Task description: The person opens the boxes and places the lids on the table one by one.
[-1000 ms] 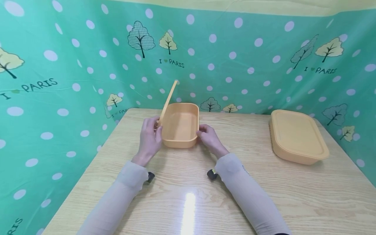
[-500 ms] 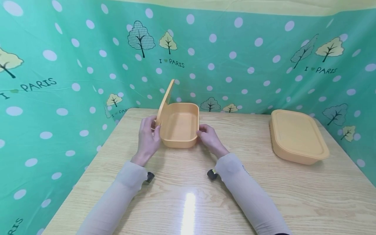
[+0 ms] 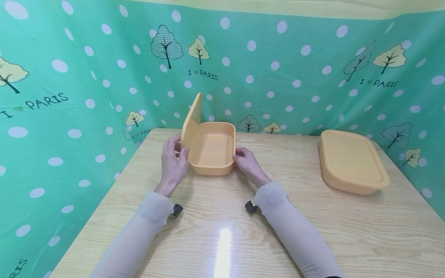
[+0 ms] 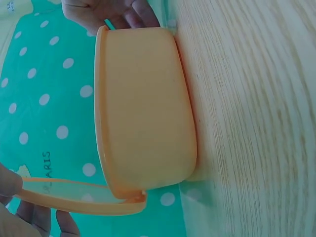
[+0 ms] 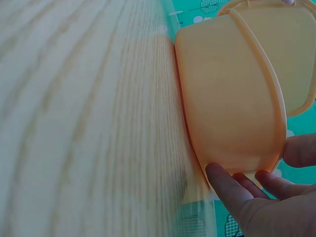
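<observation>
A peach-orange lunch box (image 3: 212,170) sits on the table with its inside bare. Its matching lid (image 3: 191,121) stands steeply along the left rim and leans outward. My left hand (image 3: 172,164) pinches the near edge of the lid, thumb on one face and fingers behind, as the left wrist view shows of the lid (image 4: 74,196). At the near right corner, my right hand (image 3: 248,164) holds the box, with the thumb at the rim and fingers against the outer wall (image 5: 224,98).
A larger peach-orange box (image 3: 352,160) with its lid on lies at the right side of the wooden table (image 3: 295,216). Green dotted cloth (image 3: 264,69) hangs behind and at both sides. A strip of light reflects near the front.
My left hand has moved slightly left, tipping the lid further outward from the box, so more of its inner face shows. The right hand and the box have stayed in place.
</observation>
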The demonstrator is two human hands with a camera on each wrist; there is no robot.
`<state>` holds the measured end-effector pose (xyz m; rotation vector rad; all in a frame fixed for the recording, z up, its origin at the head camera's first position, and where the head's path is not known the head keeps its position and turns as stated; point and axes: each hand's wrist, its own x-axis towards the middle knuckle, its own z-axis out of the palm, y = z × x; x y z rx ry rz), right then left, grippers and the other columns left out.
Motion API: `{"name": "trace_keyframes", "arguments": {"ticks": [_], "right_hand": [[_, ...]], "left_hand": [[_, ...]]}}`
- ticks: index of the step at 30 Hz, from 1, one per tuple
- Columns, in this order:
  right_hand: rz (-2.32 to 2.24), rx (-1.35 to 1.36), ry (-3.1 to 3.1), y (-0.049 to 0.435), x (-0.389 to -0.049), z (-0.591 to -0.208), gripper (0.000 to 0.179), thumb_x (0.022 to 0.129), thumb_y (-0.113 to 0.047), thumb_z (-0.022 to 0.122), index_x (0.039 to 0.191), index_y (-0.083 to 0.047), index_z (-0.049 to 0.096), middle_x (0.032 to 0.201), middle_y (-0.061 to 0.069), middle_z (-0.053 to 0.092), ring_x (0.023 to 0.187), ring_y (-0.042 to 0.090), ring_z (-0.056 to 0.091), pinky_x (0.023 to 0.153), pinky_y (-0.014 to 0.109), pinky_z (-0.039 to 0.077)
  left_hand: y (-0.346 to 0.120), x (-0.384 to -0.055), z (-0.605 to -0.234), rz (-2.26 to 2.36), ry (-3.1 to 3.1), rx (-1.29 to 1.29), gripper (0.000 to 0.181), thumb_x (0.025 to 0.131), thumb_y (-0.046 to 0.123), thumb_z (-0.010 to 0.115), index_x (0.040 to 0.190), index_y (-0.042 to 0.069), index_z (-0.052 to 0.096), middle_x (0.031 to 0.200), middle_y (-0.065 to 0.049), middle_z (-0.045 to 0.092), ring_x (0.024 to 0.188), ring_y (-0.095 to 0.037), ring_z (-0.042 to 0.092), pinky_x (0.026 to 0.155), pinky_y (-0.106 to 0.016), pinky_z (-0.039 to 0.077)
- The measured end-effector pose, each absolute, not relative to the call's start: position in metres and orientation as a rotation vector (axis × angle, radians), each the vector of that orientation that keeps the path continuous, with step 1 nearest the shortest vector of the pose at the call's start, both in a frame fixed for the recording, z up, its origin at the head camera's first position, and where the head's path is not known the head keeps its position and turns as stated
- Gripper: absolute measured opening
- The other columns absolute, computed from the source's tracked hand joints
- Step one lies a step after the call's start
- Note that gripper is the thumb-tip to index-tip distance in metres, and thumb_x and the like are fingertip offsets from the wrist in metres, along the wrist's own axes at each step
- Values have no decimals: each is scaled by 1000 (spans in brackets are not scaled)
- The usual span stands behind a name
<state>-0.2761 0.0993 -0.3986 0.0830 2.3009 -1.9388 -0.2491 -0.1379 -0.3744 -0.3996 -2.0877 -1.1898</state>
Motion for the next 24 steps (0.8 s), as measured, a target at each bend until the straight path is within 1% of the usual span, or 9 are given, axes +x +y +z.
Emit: {"name": "trace_keyframes", "arguments": {"ticks": [3,11,18,24], "right_hand": [[-1940,83,2304,99,-276,-398,37,97,-11,49,132,0,47,125,14,53,112,27,56,95,39,49],[-1934,85,2309,99,-275,-398,36,97,-11,49,132,-1,47,126,14,52,113,26,56,96,39,48],[-1933,97,2299,98,-275,-396,37,97,-11,49,132,-1,47,126,14,52,113,26,56,95,39,48],[-1909,103,2313,98,-275,-396,37,97,-13,50,132,-2,47,127,14,52,114,26,55,96,39,47]], "left_hand": [[-138,-249,-374,-1201,-2084,-379,30,87,-8,54,116,-2,50,96,-16,50,85,-24,51,68,-38,50],[-139,-249,-372,-1286,-2068,-330,30,89,-6,54,119,-2,49,96,-15,50,86,-23,52,70,-40,52],[-140,-249,-371,-1334,-2058,-308,30,90,-6,52,120,-2,48,98,-15,51,88,-24,52,72,-44,52],[-141,-247,-369,-1370,-2074,-265,32,91,-4,52,122,1,47,99,-14,52,90,-22,52,75,-43,52]]}}
